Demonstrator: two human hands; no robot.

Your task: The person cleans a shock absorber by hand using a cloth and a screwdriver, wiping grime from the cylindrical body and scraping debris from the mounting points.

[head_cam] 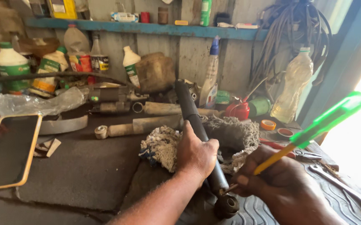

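Black shock absorber (pixel 197 125) lies on the bench, running from far centre down to near centre, its rubber-bushed eye (pixel 226 206) at the near end. Left hand (pixel 196 154) wraps round the tube about midway, fingers closed on it, pinning it down. Right hand (pixel 272 177) sits just right of the near end, closed on a screwdriver (pixel 309 133) with a yellow shank and a green see-through handle that slants up to the right. The tip (pixel 226 189) meets the absorber just above the eye.

A dirty knotted rag (pixel 164 146) lies under and left of the tube; more grey rag (pixel 234 133) bunches on its right. Bench top is a dark mat (pixel 84 171), with ribbed rubber (pixel 255 212) under the near end.

Behind: two more dusty absorbers (pixel 143 125), lying crosswise, and a metal motor-like part (pixel 114 96). A phone in an orange case (pixel 7 150) rests at near left, a crumpled plastic sheet (pixel 38 104) beyond it. Far left, several white and green bottles (pixel 11 66). Centre back, a spray bottle (pixel 211 75); right of it a red oil can (pixel 239 110) and a clear bottle of yellowish liquid (pixel 293 87). Tape rolls (pixel 268 124) and a spanner (pixel 339 183) lie at right. A blue shelf (pixel 147 28) runs along the wall above; cables (pixel 297 37) hang at far right.
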